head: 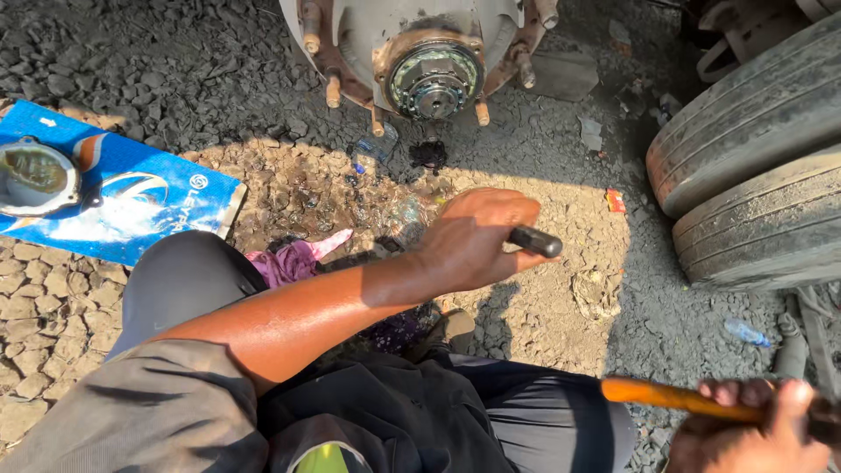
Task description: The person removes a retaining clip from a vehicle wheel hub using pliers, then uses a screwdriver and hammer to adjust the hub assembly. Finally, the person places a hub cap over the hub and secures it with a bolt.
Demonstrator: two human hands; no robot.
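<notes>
The left hand (473,241) is stretched forward over the gravel ground (543,298), its grip closed around a short black tool (536,242) whose blunt end sticks out to the right of the fist; what kind of tool it is cannot be told, since most of it is hidden in the hand. The right hand (753,429) sits low at the bottom right corner, its grip closed on an orange handle (674,397) that runs leftward and slightly upward from the fingers. Ahead of both hands, well apart from them, a bare wheel hub (434,79) with protruding studs faces the camera, a dark oily patch on the ground just below it. Two worn tyres (753,166) stand at the right. A blue board (131,197) lies at the left with a round metal cap (35,178) resting on it, and a pink rag (293,258) lies beside the person's knee.
</notes>
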